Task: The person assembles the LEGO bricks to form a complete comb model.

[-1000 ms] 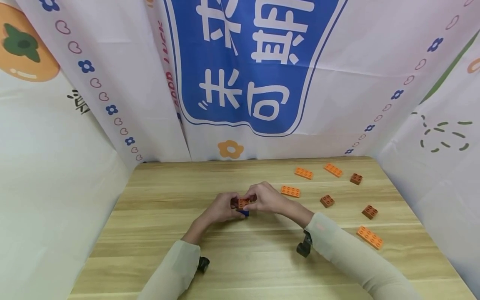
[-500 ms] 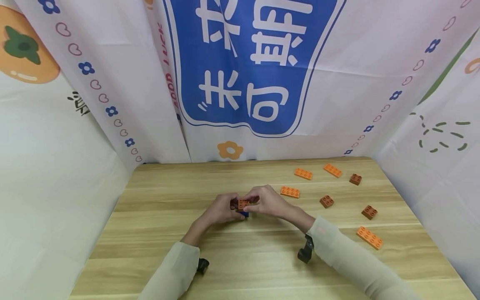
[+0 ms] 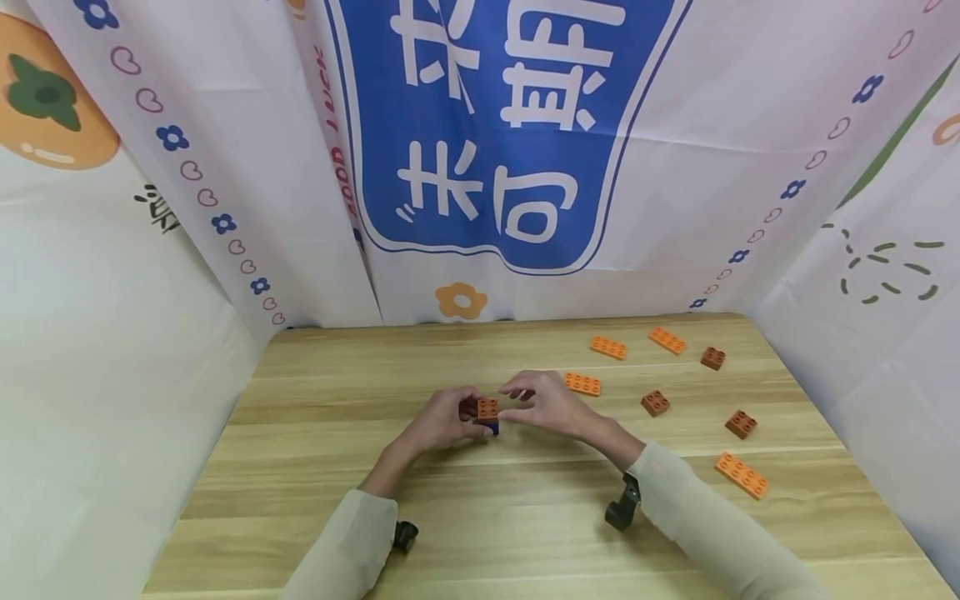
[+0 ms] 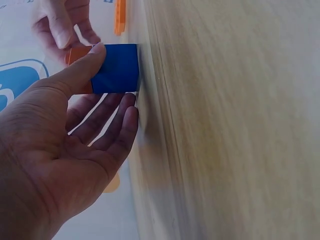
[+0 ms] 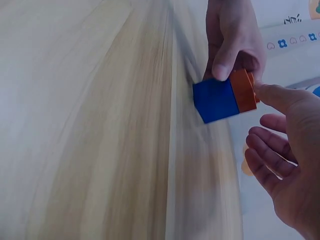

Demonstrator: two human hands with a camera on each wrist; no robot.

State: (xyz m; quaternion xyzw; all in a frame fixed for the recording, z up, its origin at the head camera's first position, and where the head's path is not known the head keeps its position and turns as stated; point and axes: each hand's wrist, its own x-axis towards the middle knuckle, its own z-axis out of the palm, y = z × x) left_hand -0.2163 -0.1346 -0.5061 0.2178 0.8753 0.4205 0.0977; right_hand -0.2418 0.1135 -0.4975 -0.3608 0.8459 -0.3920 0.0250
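A reddish-brown toy brick [image 3: 487, 407] sits on top of a blue brick [image 4: 119, 68], and the two form a small upright stack on the wooden table. My left hand [image 3: 444, 419] holds the stack, its thumb on one side and its fingers reaching round the other. Close on the right is my right hand [image 3: 551, 406], thumb and fingers spread apart. In the right wrist view its thumb tip [image 5: 272, 95] lies at the studded top of the brown brick; whether it touches is hard to tell.
Several orange flat bricks [image 3: 582, 383] and brown square bricks [image 3: 655, 402] lie scattered over the right part of the table [image 3: 495, 525]. Printed cloth walls [image 3: 652, 208] stand at the back and both sides.
The right hand has loosened its pinch on the brown brick and drawn slightly right, its fingers spreading. The left hand and the stack have stayed in place.
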